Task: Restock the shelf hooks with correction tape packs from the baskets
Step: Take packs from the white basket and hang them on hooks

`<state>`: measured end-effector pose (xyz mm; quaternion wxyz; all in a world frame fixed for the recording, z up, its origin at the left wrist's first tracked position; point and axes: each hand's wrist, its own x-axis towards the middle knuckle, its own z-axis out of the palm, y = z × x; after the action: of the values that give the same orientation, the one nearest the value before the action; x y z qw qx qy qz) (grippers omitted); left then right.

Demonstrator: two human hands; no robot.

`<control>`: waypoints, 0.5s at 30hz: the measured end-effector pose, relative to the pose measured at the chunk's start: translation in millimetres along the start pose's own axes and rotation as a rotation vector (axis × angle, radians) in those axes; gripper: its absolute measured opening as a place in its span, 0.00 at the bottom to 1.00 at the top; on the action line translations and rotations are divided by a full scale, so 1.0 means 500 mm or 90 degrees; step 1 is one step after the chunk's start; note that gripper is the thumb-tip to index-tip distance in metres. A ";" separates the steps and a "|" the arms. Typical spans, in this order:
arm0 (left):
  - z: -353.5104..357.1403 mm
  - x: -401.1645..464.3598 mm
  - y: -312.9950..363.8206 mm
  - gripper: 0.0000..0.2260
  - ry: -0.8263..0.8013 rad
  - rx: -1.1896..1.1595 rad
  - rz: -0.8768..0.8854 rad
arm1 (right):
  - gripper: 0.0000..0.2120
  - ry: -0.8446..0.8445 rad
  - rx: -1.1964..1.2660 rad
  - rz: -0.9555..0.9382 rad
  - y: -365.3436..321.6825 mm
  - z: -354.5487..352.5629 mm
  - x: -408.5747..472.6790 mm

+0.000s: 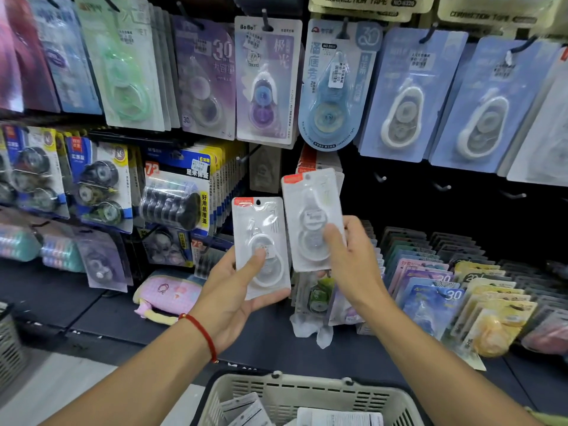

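My left hand [236,290] holds a white correction tape pack with a red top corner [261,238], thumb across its front. My right hand [350,256] grips a second matching pack [310,210], raised a little higher, close to a stack of similar red-topped packs [310,161] hanging on a shelf hook. A beige basket [276,392] sits below my arms with several more packs [246,408] inside.
The pegboard wall carries many hanging tape packs, among them a blue one [335,87] straight above. Bare hooks [442,187] stick out at right. Rows of packs [436,290] fill the lower shelf at right, and a pink pouch [169,292] lies at left. Another grey basket [9,339] stands far left.
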<state>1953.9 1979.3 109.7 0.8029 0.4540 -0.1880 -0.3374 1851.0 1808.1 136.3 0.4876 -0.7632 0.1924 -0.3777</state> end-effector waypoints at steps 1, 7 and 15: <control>0.000 0.000 0.000 0.18 0.008 0.000 0.001 | 0.06 0.012 0.017 0.004 0.001 -0.003 0.003; -0.001 0.000 0.003 0.18 0.016 0.009 0.008 | 0.09 0.021 0.124 0.058 0.000 -0.004 0.011; -0.004 0.001 0.003 0.14 0.065 0.027 0.035 | 0.26 0.053 -0.457 -0.025 0.036 -0.007 0.003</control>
<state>1955.9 1980.7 110.0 0.8106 0.4822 -0.1664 -0.2878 1850.8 1796.8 121.9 0.1729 -0.8734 0.3179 -0.3259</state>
